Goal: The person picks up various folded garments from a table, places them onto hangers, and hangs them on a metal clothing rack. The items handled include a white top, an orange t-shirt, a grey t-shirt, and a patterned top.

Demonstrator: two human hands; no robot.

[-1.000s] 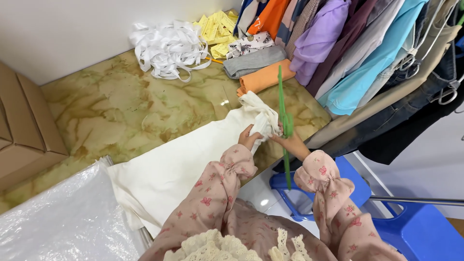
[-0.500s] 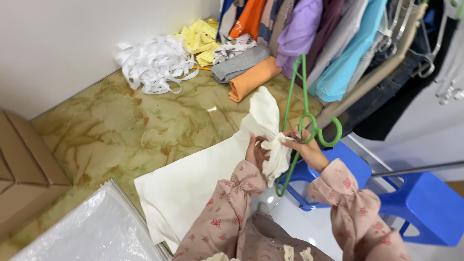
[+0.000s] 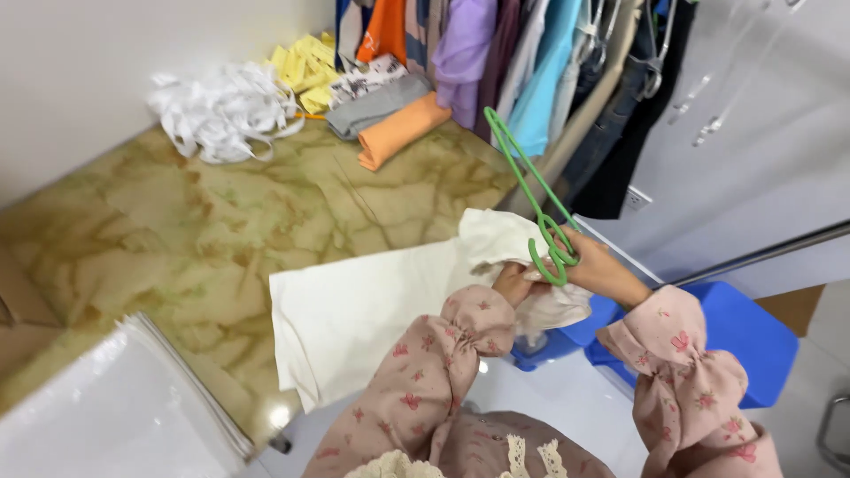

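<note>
Green plastic clothes hanger point(image 3: 531, 190), held by its looped hook end in the person's right hand point(image 3: 591, 265), runs its long axis up and to the left from the hand, the far tip pointing toward the rail of hanging clothes point(image 3: 531, 62). The right hand's fingers are curled closed round the lower loop. Just beside it, the left hand point(image 3: 512, 283) is closed on a bunched end of a cream-white cloth garment point(image 3: 363, 310), which lies spread on the green-and-yellow marbled floor point(image 3: 177, 221) and stretches down to the left; its gathered end touches the hanger's loop. Both arms wear pink flowered sleeves with ruffled cuffs. A blue plastic stool point(image 3: 744, 332) stands under the right arm.

Half a second ago the hanger stood nearly upright with its loop low beside the cloth; it now leans over to the left, and the hands sit farther right in view, more of the floor showing.

At lower left lies a flat package in clear shiny plastic point(image 3: 115, 407), white inside. Farther off, an orange folded cloth point(image 3: 398, 133) and a grey one point(image 3: 376, 102) lie near the rail, with a heap of white strips point(image 3: 217, 111) and yellow cloths point(image 3: 305, 66) by the pale wall.
</note>
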